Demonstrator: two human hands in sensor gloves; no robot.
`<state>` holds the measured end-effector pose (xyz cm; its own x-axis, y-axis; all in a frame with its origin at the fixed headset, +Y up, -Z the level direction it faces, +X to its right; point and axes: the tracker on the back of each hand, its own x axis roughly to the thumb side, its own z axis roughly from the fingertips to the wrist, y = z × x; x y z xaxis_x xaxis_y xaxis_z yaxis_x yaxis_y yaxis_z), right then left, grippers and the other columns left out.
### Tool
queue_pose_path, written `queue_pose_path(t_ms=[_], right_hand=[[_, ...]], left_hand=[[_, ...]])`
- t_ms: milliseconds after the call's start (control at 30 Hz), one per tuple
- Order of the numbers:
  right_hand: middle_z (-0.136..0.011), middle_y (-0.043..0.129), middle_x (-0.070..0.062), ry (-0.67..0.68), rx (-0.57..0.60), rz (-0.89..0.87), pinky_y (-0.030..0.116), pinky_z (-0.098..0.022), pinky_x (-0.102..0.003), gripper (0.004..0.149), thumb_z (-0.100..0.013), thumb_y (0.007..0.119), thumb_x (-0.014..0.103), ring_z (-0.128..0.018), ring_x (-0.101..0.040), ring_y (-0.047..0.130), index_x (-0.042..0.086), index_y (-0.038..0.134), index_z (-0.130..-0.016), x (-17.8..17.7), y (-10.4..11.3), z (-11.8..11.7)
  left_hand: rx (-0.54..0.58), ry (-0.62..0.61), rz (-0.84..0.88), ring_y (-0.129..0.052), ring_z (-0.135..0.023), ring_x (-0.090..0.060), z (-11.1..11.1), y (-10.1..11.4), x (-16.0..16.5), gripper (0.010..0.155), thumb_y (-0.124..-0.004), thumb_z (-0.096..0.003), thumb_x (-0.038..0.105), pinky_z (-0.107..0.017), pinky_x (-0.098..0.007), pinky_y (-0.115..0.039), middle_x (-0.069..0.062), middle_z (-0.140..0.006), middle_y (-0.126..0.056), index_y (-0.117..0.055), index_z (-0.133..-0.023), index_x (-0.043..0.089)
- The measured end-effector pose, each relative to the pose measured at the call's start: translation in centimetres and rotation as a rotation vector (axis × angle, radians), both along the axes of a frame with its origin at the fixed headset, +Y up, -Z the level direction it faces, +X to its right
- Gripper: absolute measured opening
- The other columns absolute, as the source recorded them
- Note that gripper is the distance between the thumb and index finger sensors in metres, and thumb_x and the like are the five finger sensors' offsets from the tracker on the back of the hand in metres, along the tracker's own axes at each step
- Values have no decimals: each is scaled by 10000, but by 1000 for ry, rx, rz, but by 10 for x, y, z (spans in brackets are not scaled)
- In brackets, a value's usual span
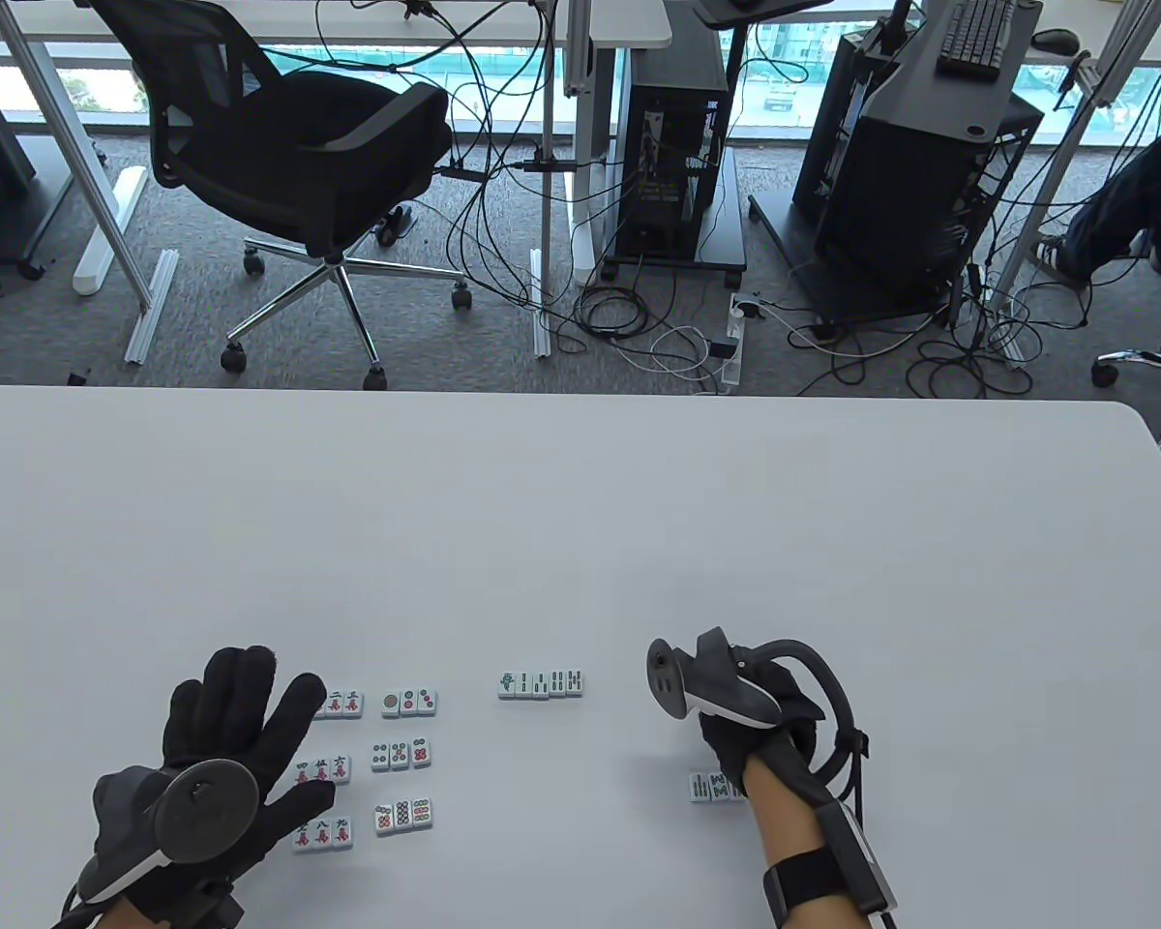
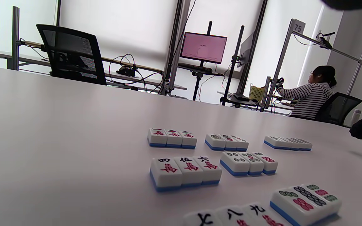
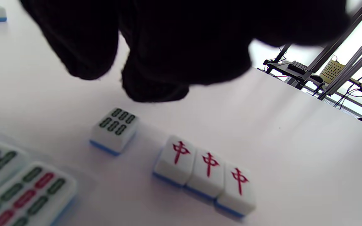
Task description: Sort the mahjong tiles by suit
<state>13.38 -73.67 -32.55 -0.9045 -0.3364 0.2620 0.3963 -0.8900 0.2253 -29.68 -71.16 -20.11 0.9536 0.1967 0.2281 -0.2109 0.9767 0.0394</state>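
Observation:
Three rows of character tiles (image 1: pixel 324 771) lie beside three rows of dot tiles (image 1: pixel 401 756), both also in the left wrist view as character tiles (image 2: pixel 185 171) and dot tiles (image 2: pixel 248 162). A row of bamboo tiles (image 1: pixel 540 683) lies further right. My left hand (image 1: pixel 242 716) is spread flat, its fingers partly covering the character rows' left ends. My right hand (image 1: pixel 735 726) hovers with its fingers (image 3: pixel 156 84) hanging loosely above a six-bamboo tile (image 3: pixel 114 130), holding nothing. Three red dragon tiles (image 3: pixel 206 174) sit beside it. More bamboo tiles (image 1: pixel 711 786) lie by my right wrist.
The white table (image 1: pixel 580 464) stretches far beyond the tiles to its back edge. Past it stand an office chair (image 1: pixel 290 155), computer towers and cables on the floor. A seated person (image 2: pixel 313 94) works at another desk.

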Motion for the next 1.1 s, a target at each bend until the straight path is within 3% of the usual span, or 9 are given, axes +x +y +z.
queue_pose_path(t_ms=[200,367,467,633,900,1100], right_hand=[[-473,971,12,14,-52,1,841,-144,-273,643,-380,846,389,-178,-111,919,165,673,-958,12,-15,9],[-440,970,20,59,-12,39,833,-119,-268,626,-379,847,372,-149,-102,908,149,682,-939,8,-27,12],[-426,971,10,48,6,29,830,-111,-273,584,-376,855,352,-138,-107,904,114,730,-894,4,-28,10],[-426,973,3,15,-77,40,830,-114,-276,578,-372,870,352,-141,-111,905,102,757,-881,-8,-23,-3],[-422,976,3,147,134,-167,831,-116,-282,577,-369,864,351,-143,-117,908,97,759,-876,-67,-6,-14],[-426,977,7,200,117,-104,834,-120,-281,574,-370,861,353,-148,-116,911,103,759,-877,-103,-11,-22]], left_hand=[[-6,5,-9,77,-1098,-207,0,0,1,859,-604,-362,747,-801,-577,-82,127,-1096,92,-255,-1078,425],[-9,6,-8,74,-1098,-207,0,0,1,857,-604,-364,746,-801,-576,-82,126,-1096,92,-257,-1078,423],[-9,6,-7,75,-1098,-208,0,1,1,859,-604,-363,746,-801,-578,-83,125,-1096,93,-257,-1079,423],[-6,3,-3,74,-1098,-207,-1,1,1,858,-605,-363,746,-801,-577,-83,125,-1096,91,-258,-1078,423],[-7,3,4,75,-1098,-207,-1,1,0,859,-605,-363,746,-800,-578,-83,126,-1096,91,-258,-1079,423],[-3,1,10,74,-1098,-207,-1,2,0,858,-606,-363,746,-801,-578,-83,126,-1097,91,-259,-1079,423]])
